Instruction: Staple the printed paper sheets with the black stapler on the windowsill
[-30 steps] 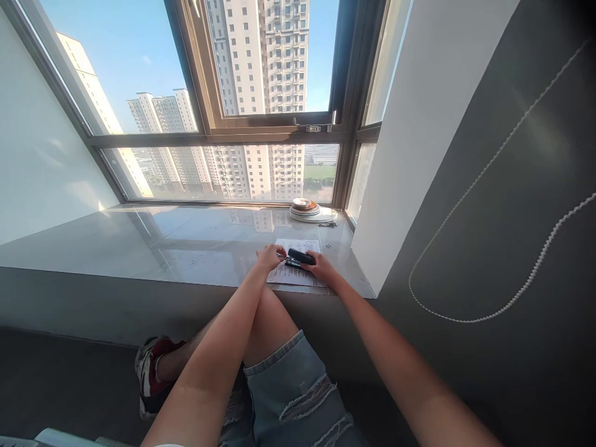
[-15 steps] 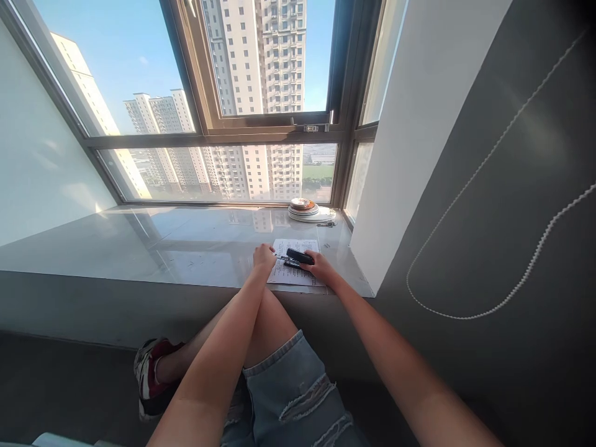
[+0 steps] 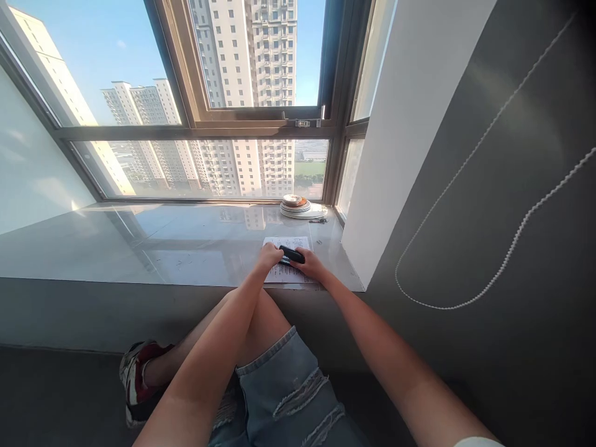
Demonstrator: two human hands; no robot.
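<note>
A black stapler (image 3: 292, 253) lies over a printed sheet of paper (image 3: 285, 277) on the windowsill, its top arm lifted apart from its base. My right hand (image 3: 309, 264) is closed around its right end. My left hand (image 3: 270, 254) is closed at the other end, with the fingers up against the stapler's left tip. Whether a small part sits inside those left fingers is hidden. Both hands rest low over the paper, which they partly cover.
A stack of plates (image 3: 298, 208) stands by the window at the back right, with a small dark item (image 3: 318, 220) before it. The sill (image 3: 139, 254) stretches left. A beaded blind cord (image 3: 447, 307) hangs along the right wall.
My left hand has moved right, closing the gap to the stapler where a thin silvery piece showed before. The whole view has shifted slightly; my right hand keeps its hold.
</note>
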